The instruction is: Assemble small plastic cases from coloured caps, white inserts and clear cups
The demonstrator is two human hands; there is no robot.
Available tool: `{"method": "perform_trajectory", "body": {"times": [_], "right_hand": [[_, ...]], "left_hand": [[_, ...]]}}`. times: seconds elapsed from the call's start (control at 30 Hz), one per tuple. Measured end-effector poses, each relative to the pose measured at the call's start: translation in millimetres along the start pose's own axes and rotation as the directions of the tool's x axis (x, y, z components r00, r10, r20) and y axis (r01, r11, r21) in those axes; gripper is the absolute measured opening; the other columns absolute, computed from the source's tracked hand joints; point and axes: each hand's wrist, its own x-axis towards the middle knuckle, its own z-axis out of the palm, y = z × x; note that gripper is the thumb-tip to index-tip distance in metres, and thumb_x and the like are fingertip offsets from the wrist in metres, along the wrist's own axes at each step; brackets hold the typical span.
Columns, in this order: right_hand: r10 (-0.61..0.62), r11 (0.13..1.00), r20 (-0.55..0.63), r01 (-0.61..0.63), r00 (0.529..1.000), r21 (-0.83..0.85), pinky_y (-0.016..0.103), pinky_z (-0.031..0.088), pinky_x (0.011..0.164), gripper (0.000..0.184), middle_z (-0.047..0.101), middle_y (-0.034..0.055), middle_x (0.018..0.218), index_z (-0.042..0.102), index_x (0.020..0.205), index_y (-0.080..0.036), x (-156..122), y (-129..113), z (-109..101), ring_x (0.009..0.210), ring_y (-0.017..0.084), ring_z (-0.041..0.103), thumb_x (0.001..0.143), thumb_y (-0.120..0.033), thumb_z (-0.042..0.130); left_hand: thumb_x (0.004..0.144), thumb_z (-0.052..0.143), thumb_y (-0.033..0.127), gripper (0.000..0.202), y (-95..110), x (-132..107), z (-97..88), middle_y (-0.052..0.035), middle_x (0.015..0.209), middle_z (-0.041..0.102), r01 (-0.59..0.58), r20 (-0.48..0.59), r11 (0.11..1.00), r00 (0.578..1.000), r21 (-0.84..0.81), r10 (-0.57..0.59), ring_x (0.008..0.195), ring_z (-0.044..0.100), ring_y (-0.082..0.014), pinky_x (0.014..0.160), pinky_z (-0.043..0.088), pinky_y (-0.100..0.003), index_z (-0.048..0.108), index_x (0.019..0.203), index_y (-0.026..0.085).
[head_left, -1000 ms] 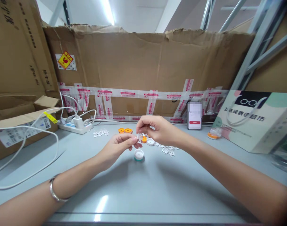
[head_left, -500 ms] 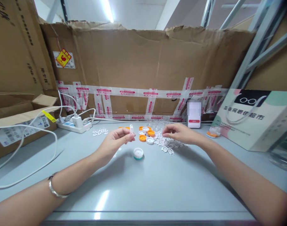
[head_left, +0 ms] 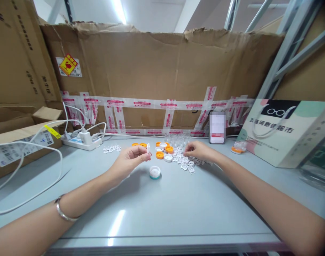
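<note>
My left hand (head_left: 129,161) is closed in a pinch on a small clear plastic piece (head_left: 148,148), held upright above the grey table (head_left: 162,209). My right hand (head_left: 198,151) rests fingers-down on a pile of small clear and white plastic pieces (head_left: 185,160), pinching at them; what it holds is too small to make out. A white cap with a teal rim (head_left: 155,172) lies on the table between the hands. Orange and white caps (head_left: 163,150) sit just behind it.
A cardboard wall with taped strips (head_left: 162,78) closes the back. A power strip with white cables (head_left: 82,140) lies at left by a cardboard box (head_left: 18,142). A phone (head_left: 217,127) leans at the back; a printed paper bag (head_left: 285,131) stands at right. More small white pieces (head_left: 112,148) lie near the strip.
My right hand left the piece at my left hand and moved right and down onto the pile. My left hand stayed put, still pinching the clear piece.
</note>
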Motion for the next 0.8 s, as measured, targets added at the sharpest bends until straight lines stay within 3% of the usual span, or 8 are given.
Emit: {"method": "perform_trajectory", "body": {"times": [0.27,0.5,0.63,0.8], "right_hand": [[-0.021,0.999,0.021,0.020,1.000,0.035,0.025,0.045,0.061,0.009,0.068,0.0019,0.069,0.065,0.065,-0.019,-1.9,-2.2,1.4,0.066,0.016,0.060,0.062,-0.028,0.065],[0.002,0.993,0.043,-0.007,0.999,0.116,0.024,0.046,0.061,0.020,0.070,0.0046,0.077,0.065,0.075,-0.016,-5.9,-6.2,-6.5,0.072,0.017,0.063,0.068,-0.033,0.059],[0.016,0.996,0.087,-0.023,0.996,0.089,0.025,0.044,0.058,0.016,0.070,0.0038,0.069,0.069,0.068,-0.016,-11.8,-12.1,-11.8,0.066,0.018,0.062,0.065,-0.030,0.061],[0.041,0.997,0.047,-0.043,0.998,0.059,0.025,0.044,0.058,0.018,0.071,0.0039,0.071,0.072,0.071,-0.017,-16.4,-18.4,-16.2,0.069,0.020,0.063,0.065,-0.029,0.061]], "left_hand": [[0.074,0.064,0.037,0.022,-1.3,-0.4,-0.3,-0.0011,0.079,0.061,0.006,0.018,0.999,1.000,-0.040,-0.005,0.080,0.057,-0.0136,0.077,0.043,-0.026,0.059,0.078,0.016],[0.074,0.064,0.036,0.021,-0.4,0.1,0.0,-0.0016,0.081,0.060,0.011,0.030,0.999,1.000,-0.038,-0.010,0.080,0.056,-0.0136,0.077,0.043,-0.026,0.059,0.079,0.016],[0.074,0.064,0.036,0.022,-0.2,-1.2,0.2,-0.0019,0.083,0.061,0.016,0.034,0.999,0.999,-0.043,-0.015,0.081,0.056,-0.0139,0.077,0.043,-0.026,0.059,0.080,0.016],[0.073,0.065,0.036,0.022,-1.8,-0.4,-0.5,-0.0015,0.083,0.060,0.018,0.047,0.999,0.999,-0.048,-0.015,0.081,0.056,-0.0133,0.076,0.042,-0.025,0.059,0.080,0.016]]}}
